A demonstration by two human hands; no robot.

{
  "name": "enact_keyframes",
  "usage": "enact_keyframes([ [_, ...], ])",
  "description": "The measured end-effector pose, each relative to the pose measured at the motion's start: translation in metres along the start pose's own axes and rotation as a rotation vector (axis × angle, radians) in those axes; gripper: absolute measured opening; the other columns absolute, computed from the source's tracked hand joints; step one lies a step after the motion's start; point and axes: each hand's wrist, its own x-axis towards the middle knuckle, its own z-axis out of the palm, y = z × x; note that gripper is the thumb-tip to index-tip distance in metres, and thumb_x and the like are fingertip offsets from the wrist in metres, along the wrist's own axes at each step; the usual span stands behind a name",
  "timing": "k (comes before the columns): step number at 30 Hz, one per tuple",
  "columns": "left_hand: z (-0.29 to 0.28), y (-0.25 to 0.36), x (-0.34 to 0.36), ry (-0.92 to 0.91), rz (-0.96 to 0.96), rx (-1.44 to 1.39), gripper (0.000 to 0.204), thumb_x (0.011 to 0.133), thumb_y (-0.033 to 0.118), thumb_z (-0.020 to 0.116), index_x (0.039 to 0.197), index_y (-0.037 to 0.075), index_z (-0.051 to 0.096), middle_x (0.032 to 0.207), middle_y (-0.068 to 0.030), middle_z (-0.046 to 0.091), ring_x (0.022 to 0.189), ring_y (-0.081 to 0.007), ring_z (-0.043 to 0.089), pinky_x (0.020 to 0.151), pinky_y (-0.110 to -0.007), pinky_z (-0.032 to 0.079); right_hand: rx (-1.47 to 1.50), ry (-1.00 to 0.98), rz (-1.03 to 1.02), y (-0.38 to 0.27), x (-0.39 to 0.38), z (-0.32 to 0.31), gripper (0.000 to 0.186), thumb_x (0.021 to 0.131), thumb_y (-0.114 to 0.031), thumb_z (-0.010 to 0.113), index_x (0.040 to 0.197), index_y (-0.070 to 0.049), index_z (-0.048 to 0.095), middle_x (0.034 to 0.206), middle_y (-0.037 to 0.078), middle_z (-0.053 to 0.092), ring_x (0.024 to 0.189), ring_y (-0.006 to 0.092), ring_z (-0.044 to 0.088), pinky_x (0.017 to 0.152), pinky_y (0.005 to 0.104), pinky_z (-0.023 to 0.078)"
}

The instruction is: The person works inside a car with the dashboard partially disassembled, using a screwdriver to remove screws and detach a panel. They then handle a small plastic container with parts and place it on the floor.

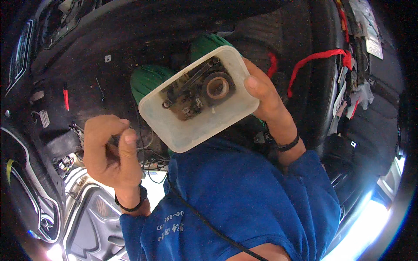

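Note:
A translucent white plastic box point(159, 124) is tilted in front of me, above my green-trousered knees. My right hand point(266, 98) grips its right side, with the thumb over the rim and the other fingers hidden behind the wall. Inside lie a roll of black tape point(208, 96), a long dark wrench-like tool point(191, 81) and several small dark metal parts point(188, 109). To the left of the box and apart from it, my left hand point(109, 152) is closed, the thumb pressed toward the curled fingers. Whatever may be in that pinch is too small to make out.
A car's dark interior surrounds me. On the floor at the left lies a red-handled tool point(66, 98). Loose cables point(152, 164) hang beside my left wrist. A red strip point(313, 56) runs at the right near a black seat point(383, 100). An open door panel point(98, 211) stands lower left.

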Motion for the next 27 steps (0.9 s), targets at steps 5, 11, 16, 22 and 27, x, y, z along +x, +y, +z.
enact_keyframes([
  [5, 0.010, 0.015, 0.000, -0.192, 0.169, 0.207, 0.023, 0.069, 0.004, 0.081, 0.090, 0.006, 0.073, 0.084, -0.0087, 0.067, 0.079, -0.0268, 0.064, 0.073, -0.035, 0.050, -0.056, 0.002, 0.011, 0.003, 0.003, 0.005, 0.078, 0.095, -0.046, 0.064, 0.148, 0.005, 0.039, 0.136, 0.018, 0.058, 0.123, 0.0243, 0.058, 0.105, 0.0383, 0.046],
  [11, 0.023, 0.009, -0.003, -0.358, 0.287, 0.311, 0.024, 0.071, 0.008, 0.080, 0.093, 0.010, 0.073, 0.086, -0.0015, 0.067, 0.075, -0.0202, 0.061, 0.066, -0.033, 0.044, -0.133, 0.021, 0.031, 0.001, 0.000, 0.015, 0.078, 0.094, -0.046, 0.067, 0.148, 0.002, 0.038, 0.133, 0.017, 0.059, 0.119, 0.0226, 0.059, 0.101, 0.0355, 0.048],
  [16, 0.020, 0.011, -0.003, -0.469, 0.299, 0.364, 0.024, 0.074, 0.010, 0.078, 0.098, 0.010, 0.073, 0.088, -0.0019, 0.069, 0.079, -0.0207, 0.063, 0.069, -0.034, 0.047, -0.128, 0.035, 0.059, -0.002, 0.000, 0.021, 0.077, 0.094, -0.043, 0.070, 0.148, 0.003, 0.038, 0.130, 0.016, 0.060, 0.118, 0.0224, 0.060, 0.100, 0.0346, 0.049],
  [22, 0.043, 0.026, -0.007, -0.683, 0.115, 0.447, 0.050, 0.078, 0.015, 0.078, 0.125, 0.004, 0.064, 0.101, -0.0101, 0.071, 0.088, -0.0266, 0.068, 0.076, -0.038, 0.052, -0.237, 0.017, 0.049, 0.005, 0.003, 0.026, 0.078, 0.093, -0.038, 0.073, 0.149, 0.003, 0.037, 0.136, 0.017, 0.056, 0.123, 0.0238, 0.057, 0.105, 0.0375, 0.047],
  [27, 0.071, 0.010, -0.001, -0.706, -0.127, 0.355, 0.060, 0.081, 0.021, 0.078, 0.134, 0.003, 0.055, 0.103, -0.0181, 0.070, 0.090, -0.0390, 0.070, 0.076, -0.048, 0.057, -0.237, -0.020, 0.067, 0.007, 0.002, 0.030, 0.079, 0.093, -0.039, 0.073, 0.150, 0.002, 0.036, 0.137, 0.017, 0.055, 0.127, 0.0256, 0.055, 0.108, 0.0386, 0.045],
])
